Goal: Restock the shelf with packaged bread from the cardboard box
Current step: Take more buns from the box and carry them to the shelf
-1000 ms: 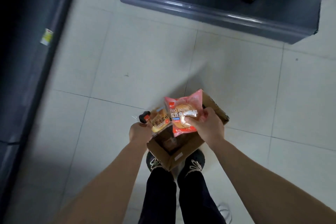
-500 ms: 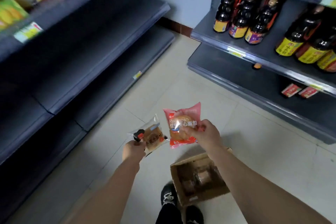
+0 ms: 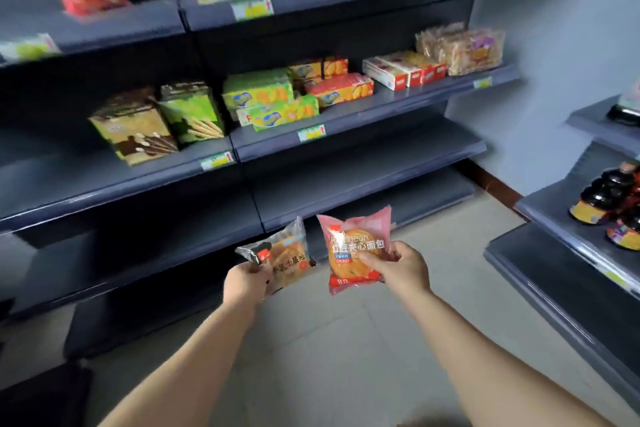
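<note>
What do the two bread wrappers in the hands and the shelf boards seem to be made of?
Red wrapper: thin glossy plastic film, probably; it shines and crinkles at the edges.
Clear wrapper: transparent plastic film; the bread shows through.
Shelf boards: likely painted metal, dark grey with a dull sheen, though blurred.

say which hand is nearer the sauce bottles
Right. The right hand, gripping the red bread pack, is left of the sauce bottles; the left hand, gripping the clear bread pack, is farther left.

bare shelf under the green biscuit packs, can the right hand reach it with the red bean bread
Probably yes: the right hand holds the red bean bread in open air before the bare shelf, with nothing between them.
</note>
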